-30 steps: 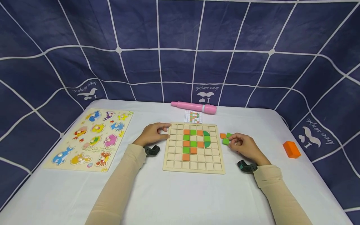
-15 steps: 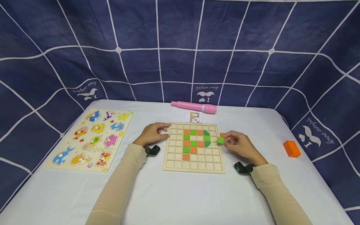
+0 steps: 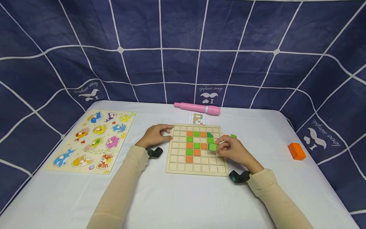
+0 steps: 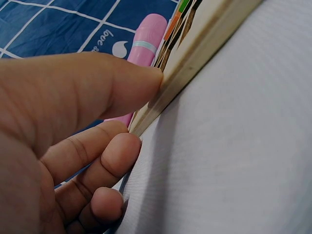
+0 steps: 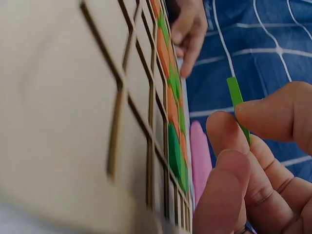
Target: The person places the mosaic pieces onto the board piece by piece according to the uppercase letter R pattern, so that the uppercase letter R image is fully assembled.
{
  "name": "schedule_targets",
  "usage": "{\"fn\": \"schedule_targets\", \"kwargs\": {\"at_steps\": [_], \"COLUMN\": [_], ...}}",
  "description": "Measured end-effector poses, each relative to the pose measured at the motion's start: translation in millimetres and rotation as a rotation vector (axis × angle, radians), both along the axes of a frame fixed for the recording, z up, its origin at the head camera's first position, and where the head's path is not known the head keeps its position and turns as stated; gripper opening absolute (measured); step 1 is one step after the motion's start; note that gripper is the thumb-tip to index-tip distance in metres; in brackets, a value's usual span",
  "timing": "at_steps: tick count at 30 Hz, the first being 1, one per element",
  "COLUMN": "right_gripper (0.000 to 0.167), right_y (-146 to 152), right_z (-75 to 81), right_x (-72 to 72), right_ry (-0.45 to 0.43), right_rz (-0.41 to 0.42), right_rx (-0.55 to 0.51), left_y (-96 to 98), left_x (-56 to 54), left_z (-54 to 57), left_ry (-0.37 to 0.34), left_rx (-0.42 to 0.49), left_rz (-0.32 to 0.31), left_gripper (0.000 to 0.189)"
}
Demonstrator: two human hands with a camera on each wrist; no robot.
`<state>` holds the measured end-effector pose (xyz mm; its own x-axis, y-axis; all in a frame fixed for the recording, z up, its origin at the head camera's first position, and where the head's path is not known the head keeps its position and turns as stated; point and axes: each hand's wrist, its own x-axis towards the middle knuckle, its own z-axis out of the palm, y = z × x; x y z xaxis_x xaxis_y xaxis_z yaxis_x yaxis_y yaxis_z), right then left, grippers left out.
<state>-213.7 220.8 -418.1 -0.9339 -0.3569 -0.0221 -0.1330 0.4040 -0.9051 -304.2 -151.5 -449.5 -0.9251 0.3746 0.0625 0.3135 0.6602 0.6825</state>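
Observation:
A wooden grid board point(image 3: 177, 167) lies flat on the white table, with orange and green square tiles and dark green curved tiles in several cells. My right hand point(image 3: 233, 151) pinches a green square tile point(image 5: 234, 95) between thumb and fingertips, over the right part of the board. In the head view that tile overlaps the lower curved tile. My left hand point(image 3: 155, 136) rests at the board's left edge, its thumb point(image 4: 134, 80) touching the side and its fingers near the far corner. Beyond the right hand, an orange tile and a green tile point(image 3: 233, 136) lie partly hidden beside the board.
Behind the board lies a small pattern card point(image 3: 196, 118), with a pink marker-shaped stick point(image 3: 197, 108) past it. A wooden sea-animal peg puzzle point(image 3: 94, 143) is at the left. An orange block point(image 3: 296, 151) sits far right. Dark blue cloth point(image 3: 183, 63) walls the table in.
My right hand has picked up a green tile from the loose ones beside the board and carried it left over the board. The left hand stays where it was.

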Motion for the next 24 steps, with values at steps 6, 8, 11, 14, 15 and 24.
{"fn": "schedule_targets", "kwargs": {"at_steps": [6,8,11,14,15,24], "right_gripper": [0.031,0.031,0.029,0.028,0.028,0.023], "right_y": [-16.6,-22.0,-29.4,-35.9,-38.0,-55.0], "right_z": [-2.2,-3.5,-5.5,-6.3,-6.5,-9.6], "right_x": [5.3,7.3,9.8,12.6,13.5,22.9], "right_ry": [-0.009,-0.006,-0.003,0.006,0.012,0.002], "right_rz": [0.070,0.094,0.129,0.160,0.167,0.212], "right_rx": [-0.011,-0.012,-0.021,-0.026,-0.021,0.007], "left_y": [-0.8,-0.6,-0.2,0.1,0.2,0.1], "left_x": [0.2,0.1,-0.3,-0.4,-0.4,0.1], "left_z": [0.8,0.9,1.2,1.9,2.0,1.4], "left_ry": [-0.002,-0.001,0.000,0.000,-0.001,-0.008], "left_rx": [-0.011,-0.014,-0.015,-0.014,-0.013,-0.006], "left_rz": [0.001,0.000,0.000,0.004,0.005,0.010], "left_gripper": [0.060,0.060,0.060,0.060,0.059,0.059]}}
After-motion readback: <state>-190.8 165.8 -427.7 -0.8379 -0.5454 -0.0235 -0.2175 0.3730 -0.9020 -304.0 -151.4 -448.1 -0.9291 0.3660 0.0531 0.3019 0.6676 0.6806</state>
